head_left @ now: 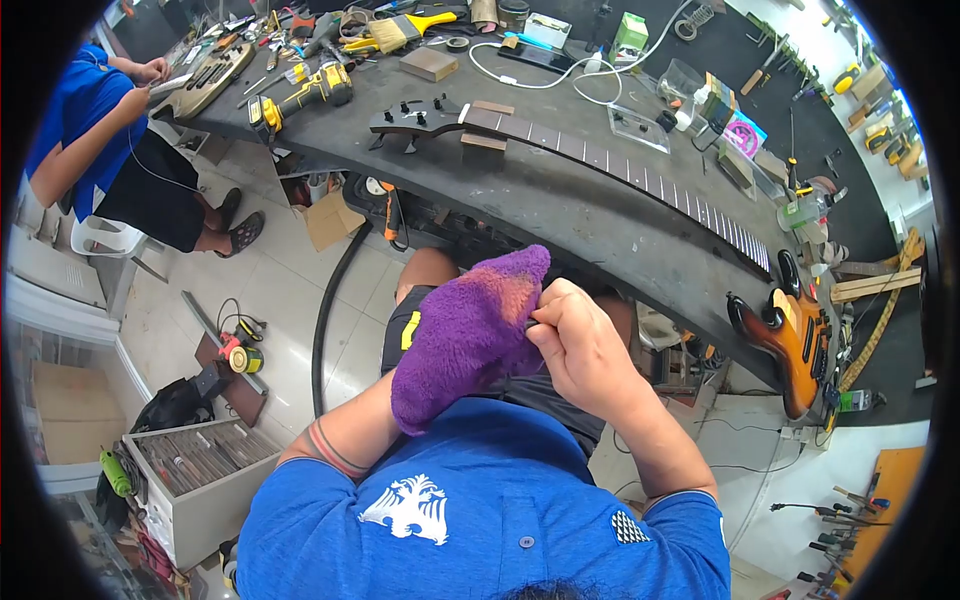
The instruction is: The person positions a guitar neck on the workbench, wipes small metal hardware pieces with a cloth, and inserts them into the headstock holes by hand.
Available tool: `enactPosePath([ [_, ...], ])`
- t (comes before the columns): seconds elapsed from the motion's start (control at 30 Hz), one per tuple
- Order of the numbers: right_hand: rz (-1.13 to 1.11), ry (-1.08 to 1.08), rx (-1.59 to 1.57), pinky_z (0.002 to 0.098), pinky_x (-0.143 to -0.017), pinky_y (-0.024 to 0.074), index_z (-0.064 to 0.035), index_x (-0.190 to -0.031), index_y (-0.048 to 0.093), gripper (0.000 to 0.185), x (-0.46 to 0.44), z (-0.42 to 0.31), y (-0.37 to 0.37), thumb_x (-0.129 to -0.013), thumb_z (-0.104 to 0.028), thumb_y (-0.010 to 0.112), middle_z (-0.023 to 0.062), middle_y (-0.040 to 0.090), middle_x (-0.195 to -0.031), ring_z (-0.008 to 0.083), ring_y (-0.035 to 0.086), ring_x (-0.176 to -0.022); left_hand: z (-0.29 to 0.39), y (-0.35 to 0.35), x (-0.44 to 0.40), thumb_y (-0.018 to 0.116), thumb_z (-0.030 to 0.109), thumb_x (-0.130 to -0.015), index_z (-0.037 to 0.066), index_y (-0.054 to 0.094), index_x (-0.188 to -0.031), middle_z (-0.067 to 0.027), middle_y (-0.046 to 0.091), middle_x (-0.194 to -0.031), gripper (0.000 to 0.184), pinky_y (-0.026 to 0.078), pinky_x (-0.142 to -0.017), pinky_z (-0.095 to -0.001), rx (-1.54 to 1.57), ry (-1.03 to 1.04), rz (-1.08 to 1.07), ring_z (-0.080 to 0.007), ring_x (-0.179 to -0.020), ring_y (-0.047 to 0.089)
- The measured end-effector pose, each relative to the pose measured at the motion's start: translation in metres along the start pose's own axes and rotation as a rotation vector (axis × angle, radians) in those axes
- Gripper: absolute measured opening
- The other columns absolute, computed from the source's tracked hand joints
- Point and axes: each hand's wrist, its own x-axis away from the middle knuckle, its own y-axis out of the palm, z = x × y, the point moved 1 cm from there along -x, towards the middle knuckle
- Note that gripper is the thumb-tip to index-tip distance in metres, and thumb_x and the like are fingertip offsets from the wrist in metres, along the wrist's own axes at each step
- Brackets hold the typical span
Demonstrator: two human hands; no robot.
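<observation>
A fluffy purple cloth (460, 335) with an orange-brown stain near its top is draped over my left hand, hiding the fingers. Only my left forearm (350, 425) shows below it. My right hand (580, 350) is closed in a pinch at the cloth's right edge, thumb against fingers. The end of a small dark piece (532, 322) shows between them, too little to name. Both hands are above my lap, in front of the workbench (400, 185). Behind them on the bench, a guitar neck (620, 170) with a black headstock rests on wooden blocks (485, 140).
A sunburst guitar body (795, 345) is at the bench's right end. A yellow cordless drill (300, 98) and a paintbrush (400, 32) lie at the back left. Another person (110, 140) works on a guitar body at left. A black hose (335, 310) runs down to the floor.
</observation>
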Motion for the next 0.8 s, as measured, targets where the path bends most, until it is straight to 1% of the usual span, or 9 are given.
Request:
enactPosePath([
  [0.1,-0.021,0.008,0.026,0.0500,-0.084,0.0513,-0.0005,-0.104,0.053,0.018,0.000,-0.001,-0.003,-0.104,-0.010,0.068,0.0187,0.056,-0.096,0.0413,0.059,-0.088,-0.007,0.013,-0.005,0.083,0.018,-0.087,0.002,0.061,-0.152,-0.0205,0.066,-0.144,0.071,0.049,-0.117,-0.0439,-0.055,-0.027,0.046,-0.0377,-0.134,0.065],
  [0.2,-0.068,0.195,-0.076,0.0453,-0.081,0.0493,-0.0031,-0.105,0.053,0.021,0.003,0.002,-0.002,-0.114,-0.021,0.057,0.0126,0.054,-0.093,0.0342,0.058,-0.087,-0.036,0.022,0.016,0.081,0.018,-0.090,0.003,0.065,-0.146,-0.0203,0.068,-0.141,0.061,0.051,-0.114,-0.0439,0.178,-0.042,-0.008,-0.0386,-0.129,0.067],
  [0.3,-0.059,0.469,-0.962,0.0383,-0.080,0.0446,-0.0067,-0.108,0.053,0.026,0.012,0.007,0.008,-0.120,-0.029,0.046,0.0057,0.051,-0.095,0.0245,0.055,-0.087,-0.032,0.017,0.017,0.083,0.015,-0.091,0.004,0.069,-0.137,-0.0138,0.072,-0.125,0.049,0.056,-0.101,-0.0413,0.023,-0.020,0.144,-0.0306,-0.114,0.071],
  [0.4,-0.042,0.349,-1.280,0.0338,-0.083,0.0406,-0.0095,-0.111,0.052,0.027,0.014,0.017,0.018,-0.121,-0.032,0.041,0.0021,0.048,-0.099,0.0179,0.049,-0.091,-0.042,0.012,0.018,0.083,0.017,-0.091,0.004,0.067,-0.141,-0.0128,0.071,-0.129,0.054,0.055,-0.103,-0.0427,0.119,-0.136,0.196,-0.0323,-0.118,0.070],
  [0.43,-0.064,0.337,-1.345,0.0332,-0.085,0.0396,-0.0103,-0.115,0.051,0.024,0.016,0.022,0.018,-0.120,-0.032,0.043,0.0040,0.047,-0.102,0.0181,0.047,-0.091,-0.047,0.012,0.019,0.084,0.018,-0.090,0.005,0.067,-0.142,-0.0124,0.070,-0.128,0.057,0.055,-0.103,-0.0430,0.102,-0.177,0.187,-0.0333,-0.118,0.070],
  [0.5,-0.049,0.321,-1.322,0.0338,-0.088,0.0407,-0.0098,-0.115,0.050,0.024,0.016,0.022,0.018,-0.120,-0.032,0.043,0.0044,0.048,-0.104,0.0179,0.048,-0.094,-0.055,0.015,0.021,0.086,0.017,-0.086,0.006,0.066,-0.143,-0.0126,0.070,-0.126,0.062,0.055,-0.101,-0.0436,0.139,-0.291,0.136,-0.0356,-0.117,0.069],
  [0.57,-0.045,0.304,-1.271,0.0346,-0.091,0.0419,-0.0089,-0.117,0.050,0.024,0.016,0.022,0.018,-0.120,-0.032,0.045,0.0050,0.049,-0.107,0.0183,0.050,-0.096,-0.051,0.013,0.021,0.084,0.016,-0.088,0.006,0.068,-0.138,-0.0126,0.071,-0.119,0.054,0.057,-0.096,-0.0416,0.122,-0.291,0.108,-0.0310,-0.109,0.071],
  [0.73,-0.014,0.367,-1.012,0.0374,-0.100,0.0454,-0.0053,-0.122,0.050,0.019,0.018,0.013,0.012,-0.119,-0.024,0.051,0.0067,0.053,-0.114,0.0200,0.054,-0.103,-0.038,0.018,0.018,0.083,0.019,-0.090,0.005,0.066,-0.141,-0.0145,0.071,-0.124,0.056,0.056,-0.099,-0.0425,-0.050,-0.176,0.108,-0.0317,-0.115,0.070],
  [0.8,0.038,0.316,-0.776,0.0387,-0.100,0.0474,-0.0045,-0.123,0.052,0.016,0.016,0.011,0.014,-0.115,-0.016,0.058,0.0084,0.055,-0.115,0.0220,0.057,-0.104,-0.032,0.021,0.018,0.083,0.020,-0.091,0.005,0.065,-0.143,-0.0152,0.070,-0.126,0.057,0.056,-0.101,-0.0428,-0.110,-0.131,0.091,-0.0320,-0.117,0.070],
])
